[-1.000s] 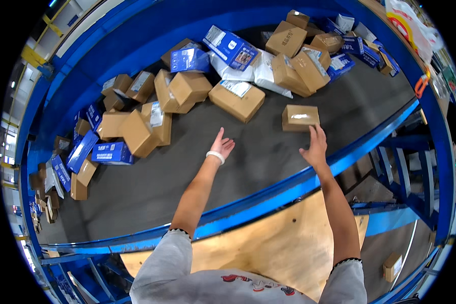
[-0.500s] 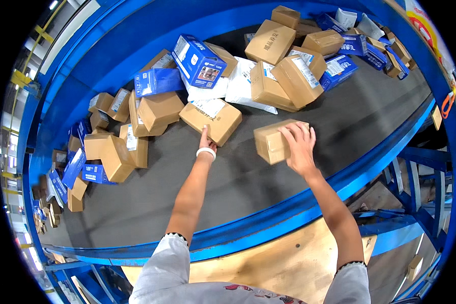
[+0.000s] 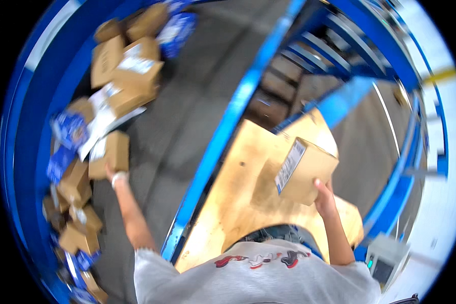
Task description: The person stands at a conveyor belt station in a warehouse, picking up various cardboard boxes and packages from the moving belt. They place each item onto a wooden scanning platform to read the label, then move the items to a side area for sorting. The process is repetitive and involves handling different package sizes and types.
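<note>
Over a wooden board (image 3: 218,207), my right hand (image 3: 326,198) grips a brown cardboard box (image 3: 311,175), its thumb on the near face and its fingers mostly hidden behind. A white label covers the box's left side. Far to the left, my left hand (image 3: 111,175), with a white band at the wrist, holds the near edge of another cardboard box (image 3: 117,154) on the dark conveyor belt (image 3: 172,116). That box carries a white label, and motion blur softens the fingers there.
Cardboard boxes (image 3: 78,235), blue packages (image 3: 68,129) and a white mailer bag (image 3: 104,109) crowd the belt's left side. A blue rail (image 3: 233,114) divides belt from board. Blue metal framework (image 3: 349,50) stands at upper right; a grey box with a green light (image 3: 385,261) stands lower right.
The view has swung to the right. My right hand has carried its cardboard box off the belt to above the wooden board. The left hand stays at its box on the belt.
</note>
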A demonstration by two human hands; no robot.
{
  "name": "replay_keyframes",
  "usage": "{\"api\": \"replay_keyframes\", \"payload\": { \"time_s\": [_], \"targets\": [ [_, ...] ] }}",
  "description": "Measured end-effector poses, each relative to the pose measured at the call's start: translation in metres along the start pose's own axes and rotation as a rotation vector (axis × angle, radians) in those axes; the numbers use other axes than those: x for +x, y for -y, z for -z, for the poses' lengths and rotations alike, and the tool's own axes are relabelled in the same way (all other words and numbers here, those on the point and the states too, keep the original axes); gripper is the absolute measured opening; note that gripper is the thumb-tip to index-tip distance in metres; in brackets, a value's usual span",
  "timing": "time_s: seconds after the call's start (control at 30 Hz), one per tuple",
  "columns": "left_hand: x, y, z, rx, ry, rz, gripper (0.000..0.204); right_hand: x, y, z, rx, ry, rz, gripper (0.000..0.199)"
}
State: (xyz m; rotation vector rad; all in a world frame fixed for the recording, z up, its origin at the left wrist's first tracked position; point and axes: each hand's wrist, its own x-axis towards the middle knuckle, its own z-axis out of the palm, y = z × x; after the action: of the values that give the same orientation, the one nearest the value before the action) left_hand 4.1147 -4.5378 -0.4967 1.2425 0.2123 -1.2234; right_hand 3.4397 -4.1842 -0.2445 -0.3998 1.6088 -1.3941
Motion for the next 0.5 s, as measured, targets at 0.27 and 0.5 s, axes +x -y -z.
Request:
{"api": "replay_keyframes", "payload": {
  "time_s": [0.27,0.5],
  "targets": [
    [-0.217,0.036,0.002,0.414,0.555,-0.126,0.077,-0.099,-0.054,0.148,0.875,0.025,-0.465,0.084],
    [-0.384,0.179,-0.124,1.024,1.273,0.364,0.063,-0.177,-0.128,0.27,1.167,0.271,-0.5,0.093]
  ]
}}
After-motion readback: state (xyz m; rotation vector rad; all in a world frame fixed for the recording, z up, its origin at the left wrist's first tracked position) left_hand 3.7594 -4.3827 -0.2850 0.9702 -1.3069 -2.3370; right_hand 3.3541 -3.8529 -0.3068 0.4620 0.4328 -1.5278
